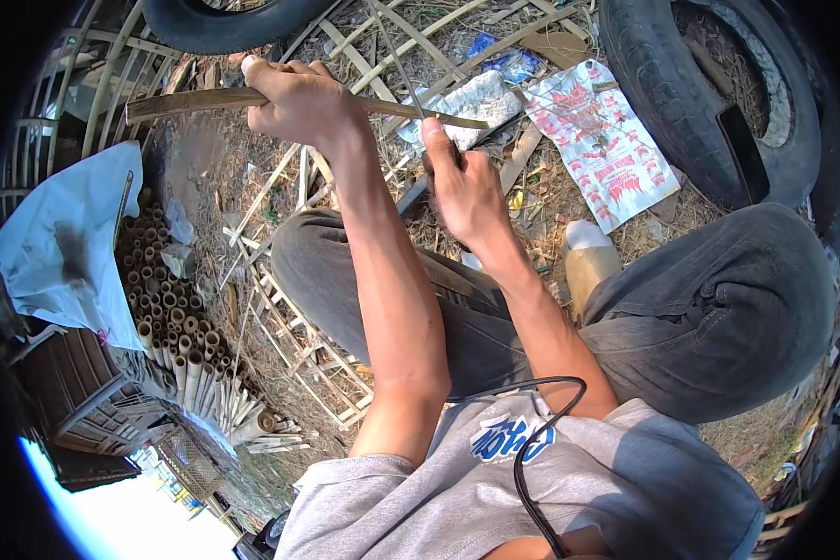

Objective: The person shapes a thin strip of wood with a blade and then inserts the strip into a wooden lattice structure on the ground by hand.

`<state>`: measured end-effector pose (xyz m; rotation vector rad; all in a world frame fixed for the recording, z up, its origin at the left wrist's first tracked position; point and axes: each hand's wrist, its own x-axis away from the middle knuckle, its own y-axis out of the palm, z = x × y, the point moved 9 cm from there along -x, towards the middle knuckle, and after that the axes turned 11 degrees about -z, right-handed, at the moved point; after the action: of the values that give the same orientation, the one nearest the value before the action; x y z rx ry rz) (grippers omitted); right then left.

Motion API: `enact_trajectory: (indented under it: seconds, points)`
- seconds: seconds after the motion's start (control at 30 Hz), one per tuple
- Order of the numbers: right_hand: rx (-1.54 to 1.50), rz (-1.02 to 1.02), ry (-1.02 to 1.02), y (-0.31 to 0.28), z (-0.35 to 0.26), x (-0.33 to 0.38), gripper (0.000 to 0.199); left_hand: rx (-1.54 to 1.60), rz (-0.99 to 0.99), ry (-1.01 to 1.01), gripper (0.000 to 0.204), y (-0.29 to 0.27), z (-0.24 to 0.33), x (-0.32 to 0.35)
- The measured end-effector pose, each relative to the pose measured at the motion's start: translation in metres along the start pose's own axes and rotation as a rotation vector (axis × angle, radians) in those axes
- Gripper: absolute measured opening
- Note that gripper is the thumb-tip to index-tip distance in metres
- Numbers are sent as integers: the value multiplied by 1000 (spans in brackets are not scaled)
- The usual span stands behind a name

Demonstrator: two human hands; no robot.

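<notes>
My left hand (303, 105) is closed round a long bamboo strip (191, 101), held crosswise at the upper left of centre. The strip's thinner end runs right, past my right hand. That right hand (469, 191) is wrapped round the handle of a knife, thumb extended up along it. The knife's narrow blade (399, 61) points away from me and crosses the strip near its thin end; whether the two touch, I cannot tell. Just beyond lies a white knitted cloth (481, 101) on the ground.
Two black tyres (658, 103) lie ahead, a dark flat slab (743, 154) leaning on the right one. A white sack with red print (607, 140) lies nearby. Bamboo lattice (294, 322) and stacked bamboo tubes (173, 299) are at left, beside a pale blue sheet (56, 243).
</notes>
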<state>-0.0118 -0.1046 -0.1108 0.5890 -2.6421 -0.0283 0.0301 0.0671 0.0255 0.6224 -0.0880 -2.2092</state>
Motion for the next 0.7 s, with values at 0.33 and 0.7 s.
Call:
enact_trajectory:
  seconds: [0.33, 0.7]
  points:
    - [79, 118, 78, -9, 65, -9, 82, 136, 211, -120, 33, -72, -33, -19]
    - [-21, 18, -153, -3, -29, 11, 75, 1, 25, -20, 32, -1, 0, 10]
